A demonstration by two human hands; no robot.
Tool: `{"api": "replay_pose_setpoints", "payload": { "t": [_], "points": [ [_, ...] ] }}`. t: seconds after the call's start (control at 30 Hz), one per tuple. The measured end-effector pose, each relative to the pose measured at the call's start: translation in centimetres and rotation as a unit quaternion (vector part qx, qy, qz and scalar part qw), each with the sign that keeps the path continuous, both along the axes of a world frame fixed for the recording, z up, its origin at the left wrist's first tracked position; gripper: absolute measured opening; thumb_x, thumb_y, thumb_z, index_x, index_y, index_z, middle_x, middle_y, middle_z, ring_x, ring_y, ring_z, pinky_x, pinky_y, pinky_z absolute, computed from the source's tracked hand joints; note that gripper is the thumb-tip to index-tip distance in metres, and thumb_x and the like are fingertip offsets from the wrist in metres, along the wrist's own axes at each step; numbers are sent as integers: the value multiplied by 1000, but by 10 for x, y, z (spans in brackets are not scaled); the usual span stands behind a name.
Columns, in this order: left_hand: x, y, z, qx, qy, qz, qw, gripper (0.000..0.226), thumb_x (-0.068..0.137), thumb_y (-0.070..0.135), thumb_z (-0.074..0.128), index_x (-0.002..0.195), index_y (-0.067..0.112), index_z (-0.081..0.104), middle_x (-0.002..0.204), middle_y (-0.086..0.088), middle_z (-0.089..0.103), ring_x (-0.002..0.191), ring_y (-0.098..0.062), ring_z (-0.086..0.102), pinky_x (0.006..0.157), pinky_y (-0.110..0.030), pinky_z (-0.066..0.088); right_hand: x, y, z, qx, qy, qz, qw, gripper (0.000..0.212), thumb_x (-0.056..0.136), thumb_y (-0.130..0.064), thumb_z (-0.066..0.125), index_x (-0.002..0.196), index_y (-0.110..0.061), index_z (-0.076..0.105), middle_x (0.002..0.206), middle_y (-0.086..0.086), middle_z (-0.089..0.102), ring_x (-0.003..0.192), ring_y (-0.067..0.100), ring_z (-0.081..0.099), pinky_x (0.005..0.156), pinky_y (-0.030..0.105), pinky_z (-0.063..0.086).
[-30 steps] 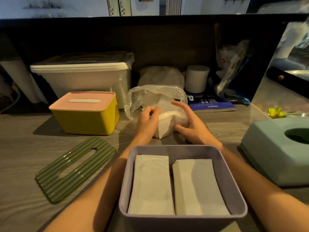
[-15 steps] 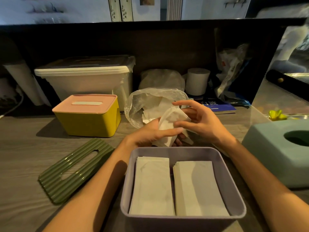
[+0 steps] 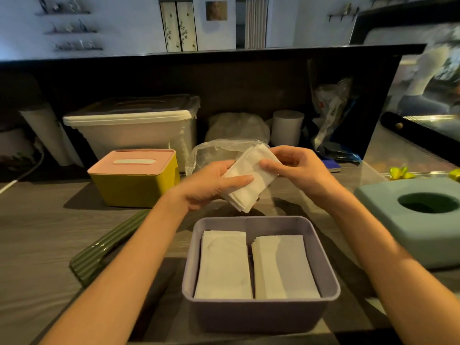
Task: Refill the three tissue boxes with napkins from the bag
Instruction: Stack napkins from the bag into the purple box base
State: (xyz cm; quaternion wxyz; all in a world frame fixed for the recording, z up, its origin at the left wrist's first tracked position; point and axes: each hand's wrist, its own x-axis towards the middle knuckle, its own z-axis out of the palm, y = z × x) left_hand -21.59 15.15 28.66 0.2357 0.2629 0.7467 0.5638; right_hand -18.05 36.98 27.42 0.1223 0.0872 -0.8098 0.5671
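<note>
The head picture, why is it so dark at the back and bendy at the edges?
Head view: the counter wall behind the table is dim and in shadow, while the napkins held by the left hand and right hand are lit. The wide lens curves the edges, and the top right corner is blurred.

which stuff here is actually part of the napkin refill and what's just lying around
Part of the job:
- napkin stack, held by left hand and right hand
- plastic bag
- purple box, open, two stacks inside
- yellow box, pink lid on
- blue box
- green ribbed lid

Just lying about:
- white storage bin
- paper roll
</note>
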Motion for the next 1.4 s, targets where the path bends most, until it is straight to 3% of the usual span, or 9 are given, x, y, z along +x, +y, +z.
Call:
{"api": "replay_pose_setpoints", "payload": {
  "t": [0.3,0.47,0.63,0.73,0.9,1.0,1.2,1.27,1.4],
  "points": [
    [55,-8,62,-41,44,115,992,34,87,35,76,117,22,70,107,0,76,99,-16,72,81,-31,61,46,8,66,9,-106,48,993,32,86,-44,73,108,-21,79,105,2,78,101,19,73,94,33,58],
    [101,-3,56,-52,-3,162,985,47,80,22,85,119,17,59,110,-6,70,88,-13,70,55,-18,55,79,9,80,88,-167,51,981,27,91,-39,72,108,-18,77,94,3,79,79,15,72,70,20,59],
    [133,3,31,-90,11,148,985,54,79,20,86,117,12,48,117,-12,63,100,-20,68,68,-29,62,99,7,68,156,-192,21,969,26,88,-40,75,104,-20,76,96,4,79,79,11,75,68,22,58],
    [143,4,20,-127,54,136,981,48,83,21,82,113,12,45,101,-7,61,87,-18,64,78,-42,62,106,3,63,212,-183,-2,960,25,87,-41,77,101,-21,75,95,-1,77,81,10,74,63,18,56],
    [149,7,16,-146,51,120,981,47,85,18,81,112,14,43,93,-9,68,72,-14,65,67,-31,61,111,-1,60,302,-153,-29,940,23,85,-43,79,95,-24,72,85,-6,75,71,4,70,55,13,48],
    [145,9,11,-216,133,105,962,51,80,25,85,108,16,44,90,-8,75,76,-17,71,77,-40,59,111,-6,57,337,-152,-34,929,23,82,-42,82,91,-24,70,85,-7,73,75,5,68,59,16,48],
    [141,11,6,-295,230,84,924,54,74,33,89,104,18,45,85,0,66,70,-11,63,69,-32,58,102,-16,44,403,-145,-53,902,36,74,-36,90,85,-24,59,88,-4,64,76,9,55,61,23,40],
    [134,6,14,-281,226,84,929,50,76,32,87,104,16,49,85,0,68,66,-8,60,61,-26,53,98,-12,50,395,-164,-31,903,34,76,-40,88,88,-23,60,87,-5,63,76,8,55,62,21,39],
    [106,-11,36,-226,239,140,934,33,82,40,81,100,21,61,90,2,69,76,-9,65,67,-26,56,78,-1,60,266,-96,-23,959,28,83,-45,80,95,-21,69,83,-5,70,65,4,64,58,16,49]
  ]
}}
